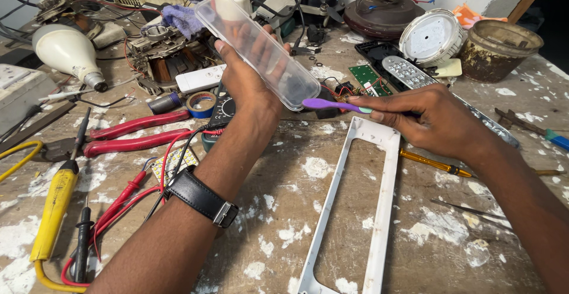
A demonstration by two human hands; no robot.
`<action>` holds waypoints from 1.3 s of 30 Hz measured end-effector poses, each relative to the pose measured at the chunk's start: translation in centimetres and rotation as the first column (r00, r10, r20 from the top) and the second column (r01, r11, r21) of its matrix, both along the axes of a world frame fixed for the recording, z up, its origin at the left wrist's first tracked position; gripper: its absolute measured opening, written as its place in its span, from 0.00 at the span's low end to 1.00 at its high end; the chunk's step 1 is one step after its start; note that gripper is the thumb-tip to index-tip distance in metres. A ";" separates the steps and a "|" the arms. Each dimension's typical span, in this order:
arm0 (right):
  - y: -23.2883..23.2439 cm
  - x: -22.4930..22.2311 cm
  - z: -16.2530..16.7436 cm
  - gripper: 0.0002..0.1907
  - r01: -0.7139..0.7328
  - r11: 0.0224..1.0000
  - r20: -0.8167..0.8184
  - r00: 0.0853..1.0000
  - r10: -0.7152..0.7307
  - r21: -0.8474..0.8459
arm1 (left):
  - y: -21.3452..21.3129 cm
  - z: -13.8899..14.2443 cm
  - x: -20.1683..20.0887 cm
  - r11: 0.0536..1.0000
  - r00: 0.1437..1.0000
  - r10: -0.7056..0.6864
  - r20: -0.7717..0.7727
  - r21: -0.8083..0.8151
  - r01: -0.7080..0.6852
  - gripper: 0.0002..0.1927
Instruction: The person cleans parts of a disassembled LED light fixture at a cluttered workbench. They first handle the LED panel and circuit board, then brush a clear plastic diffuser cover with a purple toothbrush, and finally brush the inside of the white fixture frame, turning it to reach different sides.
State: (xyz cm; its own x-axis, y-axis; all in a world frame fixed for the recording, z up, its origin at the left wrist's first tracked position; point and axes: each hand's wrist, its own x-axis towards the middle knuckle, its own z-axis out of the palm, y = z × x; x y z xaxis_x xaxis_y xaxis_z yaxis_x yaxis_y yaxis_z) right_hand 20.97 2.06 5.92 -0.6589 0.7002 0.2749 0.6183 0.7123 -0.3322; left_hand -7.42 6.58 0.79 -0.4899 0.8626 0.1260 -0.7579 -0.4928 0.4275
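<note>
Left hand (249,83) around clear cover (258,51), near purple brush (335,104).

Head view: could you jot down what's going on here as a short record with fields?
Left hand: holds up a clear cover, long and tilted
Right hand: holds a purple brush, tip near the cover's lower end
Wrist: black watch on the left arm
Bench: wooden, paint-splotched
Before the hands: white frame lying flat
Left side: red pliers, yellow tool, tape roll
Far right: rusty pot, round lamp part
</note>
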 end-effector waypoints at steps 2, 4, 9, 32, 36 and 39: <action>0.1 0.1 0.0 0.23 -0.101 0.992 -0.044 0.994 0.104 0.076 | 0.0 0.0 0.0 1.000 1.000 0.001 -0.004 0.007 -0.001 0.37; 0.1 0.1 -0.1 0.23 -0.091 0.994 -0.046 0.995 0.093 0.056 | 0.0 0.0 0.0 1.000 1.000 0.002 -0.010 0.006 -0.002 0.37; -0.1 0.1 -0.4 0.21 -0.061 0.998 -0.107 0.993 0.058 -0.031 | -0.4 0.3 0.4 1.000 1.000 0.005 -0.023 0.013 -0.004 0.36; 1.1 1.2 -0.4 0.22 0.089 0.995 -0.023 0.996 -0.090 -0.043 | -0.8 0.2 1.0 0.986 0.980 -0.145 -0.135 0.067 0.155 0.38; 1.2 1.2 -0.3 0.27 -0.041 0.997 -0.022 0.999 0.042 0.058 | -0.9 0.2 1.1 0.963 0.942 -0.233 -0.243 0.080 0.259 0.37; 0.7 0.2 -1.0 0.31 -0.105 0.989 0.012 0.994 0.105 0.104 | -1.2 0.2 1.4 0.957 0.936 -0.254 -0.243 0.076 0.279 0.37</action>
